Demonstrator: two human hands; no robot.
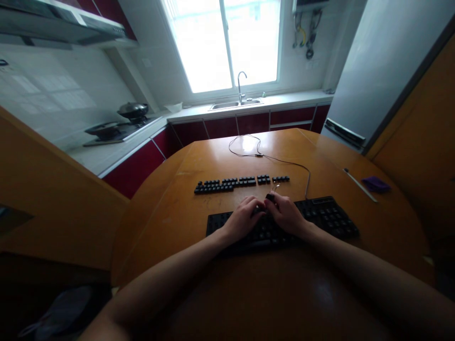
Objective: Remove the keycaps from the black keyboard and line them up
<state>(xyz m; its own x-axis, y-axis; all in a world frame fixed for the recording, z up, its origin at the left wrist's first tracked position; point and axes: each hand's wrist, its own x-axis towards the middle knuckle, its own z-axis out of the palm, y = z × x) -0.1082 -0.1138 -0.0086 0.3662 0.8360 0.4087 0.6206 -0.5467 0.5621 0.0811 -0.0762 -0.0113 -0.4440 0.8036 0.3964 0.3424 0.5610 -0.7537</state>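
A black keyboard (327, 219) lies on the round wooden table (199, 227) in front of me. Both hands rest over its middle. My left hand (244, 218) has its fingers curled down onto the keys. My right hand (286, 213) is closed in a pinch on a small dark tool (270, 197), likely a keycap puller with a wire loop, at the keyboard's far edge. Beyond the keyboard, several loose black keycaps (227, 184) are laid out in rows. The keyboard's cable (284, 162) runs away across the table.
A thin white stick (359, 184) and a purple cloth (376, 184) lie at the table's right. Beyond are a red-fronted counter with a sink (236, 104) under a window, a stove with pans (121, 124) at left, and a fridge (373, 80) at right.
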